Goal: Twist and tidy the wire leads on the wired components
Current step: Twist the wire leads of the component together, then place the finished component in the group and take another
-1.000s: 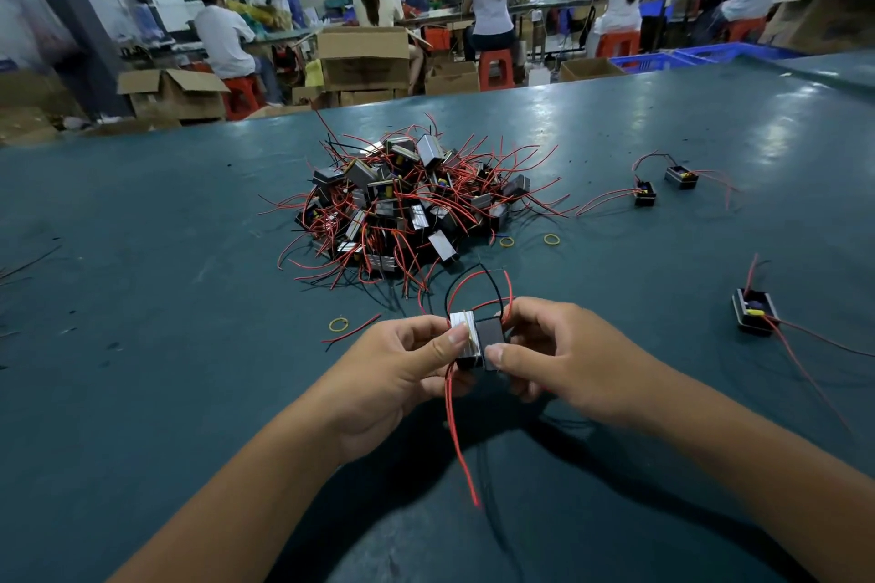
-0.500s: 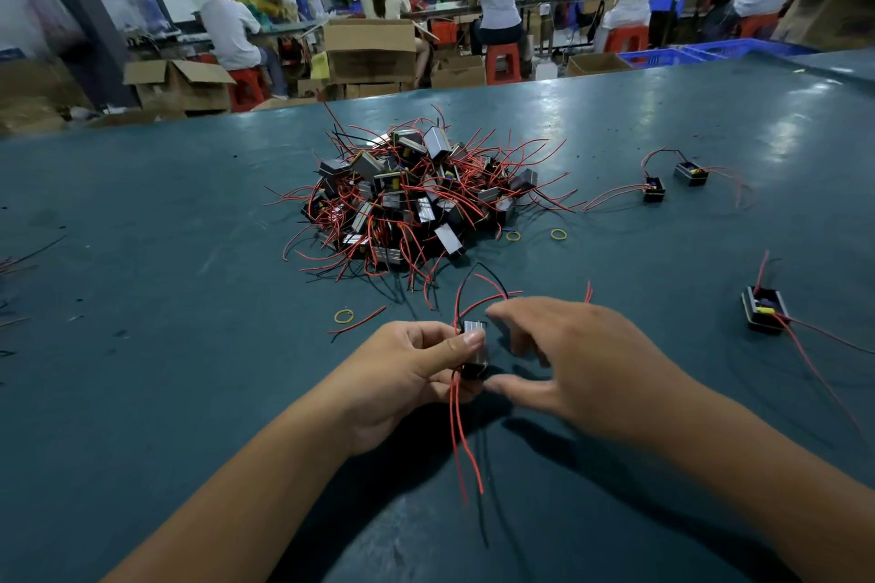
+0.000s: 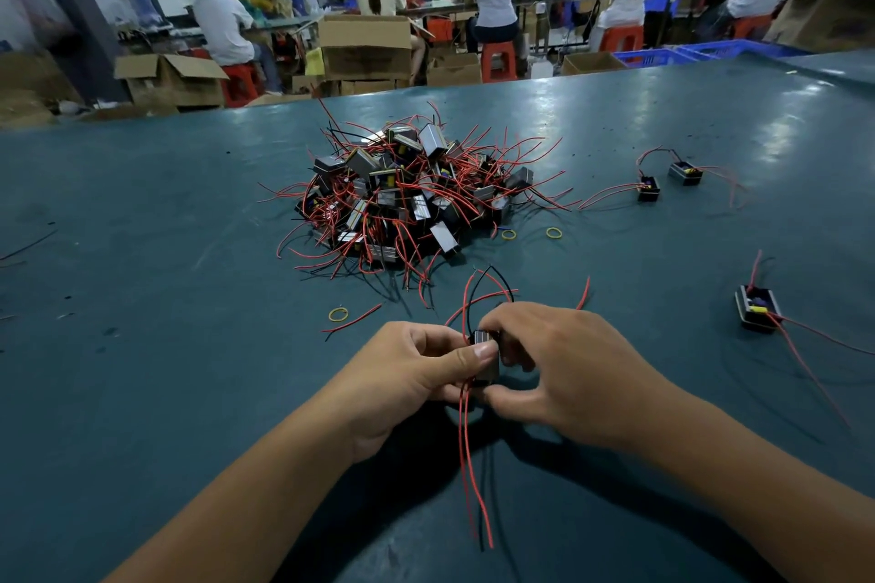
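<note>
Left hand (image 3: 407, 374) pinching component (image 3: 485, 357), thumb on top; right hand (image 3: 563, 365) curling round its far side, 2 hands meeting above table (image 3: 142, 346). Leads (image 3: 468, 454) hanging below, more arcing above. Step, judged: gathering leads before twisting. Next: pairing loose ends, rolling together. Pile (image 3: 407, 199) waiting beyond.

Head view: two bare forearms entered from the lower edge, one from 7 o'clock, one from 4 o'clock. No sleeves showed. The left hand (image 3: 407, 374) and right hand (image 3: 563, 369) were bare too. The left thumbnail (image 3: 485, 350) was short, plain and pale at the tip. The right hand's nails were out of sight. Each wrist showed faint creases.
</note>
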### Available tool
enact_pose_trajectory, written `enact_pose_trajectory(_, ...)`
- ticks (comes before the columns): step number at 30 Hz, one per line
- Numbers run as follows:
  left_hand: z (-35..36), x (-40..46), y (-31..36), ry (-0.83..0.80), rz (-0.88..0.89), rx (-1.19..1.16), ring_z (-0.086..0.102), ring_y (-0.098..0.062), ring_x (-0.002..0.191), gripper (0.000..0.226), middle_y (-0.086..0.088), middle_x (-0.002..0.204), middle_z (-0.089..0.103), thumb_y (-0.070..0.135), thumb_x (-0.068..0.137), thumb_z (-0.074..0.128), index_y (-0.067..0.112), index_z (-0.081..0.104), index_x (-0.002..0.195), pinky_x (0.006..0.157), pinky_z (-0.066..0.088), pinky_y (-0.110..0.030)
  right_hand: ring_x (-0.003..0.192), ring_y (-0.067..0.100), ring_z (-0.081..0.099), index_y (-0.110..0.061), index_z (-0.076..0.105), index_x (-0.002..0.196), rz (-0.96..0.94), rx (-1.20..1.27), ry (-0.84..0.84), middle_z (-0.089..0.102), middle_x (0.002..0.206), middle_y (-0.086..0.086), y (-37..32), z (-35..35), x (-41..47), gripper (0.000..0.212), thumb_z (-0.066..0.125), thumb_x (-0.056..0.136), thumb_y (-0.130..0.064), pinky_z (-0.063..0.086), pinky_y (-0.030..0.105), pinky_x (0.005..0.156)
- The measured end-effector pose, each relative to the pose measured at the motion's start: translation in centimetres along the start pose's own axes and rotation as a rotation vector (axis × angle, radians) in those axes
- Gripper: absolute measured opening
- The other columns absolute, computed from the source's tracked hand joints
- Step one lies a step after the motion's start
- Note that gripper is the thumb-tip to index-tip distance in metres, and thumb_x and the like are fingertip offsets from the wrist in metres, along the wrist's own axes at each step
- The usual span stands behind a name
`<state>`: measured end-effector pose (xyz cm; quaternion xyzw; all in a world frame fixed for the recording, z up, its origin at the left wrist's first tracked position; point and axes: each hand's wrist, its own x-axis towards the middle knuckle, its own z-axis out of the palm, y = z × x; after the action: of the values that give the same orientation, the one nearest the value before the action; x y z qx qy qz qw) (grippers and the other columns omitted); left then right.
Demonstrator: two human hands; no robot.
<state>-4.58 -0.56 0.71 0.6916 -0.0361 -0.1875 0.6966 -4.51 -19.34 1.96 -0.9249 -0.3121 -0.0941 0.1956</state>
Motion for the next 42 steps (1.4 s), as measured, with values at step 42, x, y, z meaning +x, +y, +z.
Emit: enact_pose_trajectory(42, -0.3, 1.1, -0.7, 0.184, 0.266, 0.150, 0.060, -0.014, 0.056, 0.034, -0.010, 0.073, 0.068, 0.030, 0.081, 0.075, 0.004, 0.065, 0.100, 0.054, 0.052, -0.023, 0.071, 0.000, 0.063, -0.027, 0.057, 0.086, 0.203, 0.461, 0.048, 0.069, 0.077, -0.012, 2.5, 0.0, 0.4, 0.019, 0.074, 0.085, -0.034, 0.047, 0.017, 0.065)
